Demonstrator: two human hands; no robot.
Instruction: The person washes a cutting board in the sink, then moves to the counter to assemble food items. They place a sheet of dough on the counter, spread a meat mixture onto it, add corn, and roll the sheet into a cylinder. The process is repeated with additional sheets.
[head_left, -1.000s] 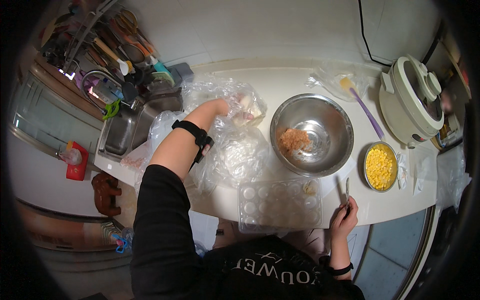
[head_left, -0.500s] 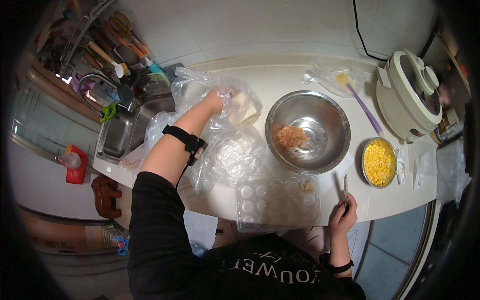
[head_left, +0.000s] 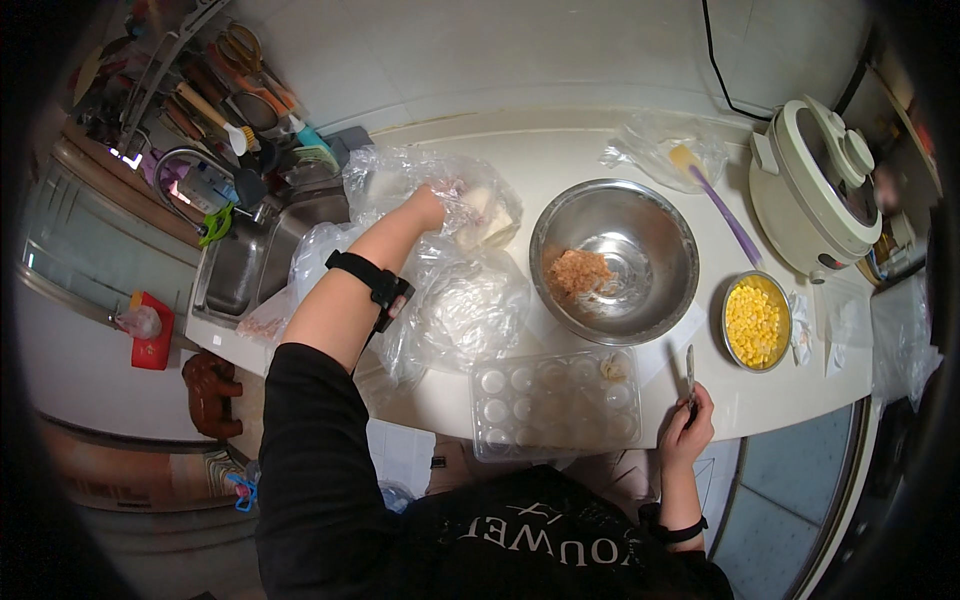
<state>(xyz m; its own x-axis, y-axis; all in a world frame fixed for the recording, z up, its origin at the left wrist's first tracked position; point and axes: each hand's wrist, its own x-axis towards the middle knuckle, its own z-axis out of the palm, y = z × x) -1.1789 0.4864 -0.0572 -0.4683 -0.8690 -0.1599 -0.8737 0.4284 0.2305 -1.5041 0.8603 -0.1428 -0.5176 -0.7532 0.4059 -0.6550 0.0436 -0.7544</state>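
Note:
My left hand [head_left: 428, 208] reaches into a clear plastic bag [head_left: 385, 170] on the left part of the counter. Its fingers are hidden by the plastic. Pale, off-white pieces [head_left: 490, 220] show through the bag just right of that hand. At the counter's front edge, my right hand [head_left: 687, 420] is closed round a slim metal utensil [head_left: 690, 368] that points away from me; its exact kind is unclear. Between the hands stands a steel bowl [head_left: 662, 225] with a lump of pinkish-brown minced food [head_left: 580, 272]. Nearest the utensil is a small bowl of yellow corn kernels [head_left: 756, 320].
A clear plastic egg tray [head_left: 555, 405] lies at the front edge. Another filled plastic bag [head_left: 465, 310] is beside my left forearm. Behind the bowls are a purple-handled spatula [head_left: 727, 220] and a white cooker [head_left: 810, 195]. The sink [head_left: 275, 245] is at left.
The plastic around my left hand has shifted and slumped slightly. My right hand still holds the metal utensil in the same place.

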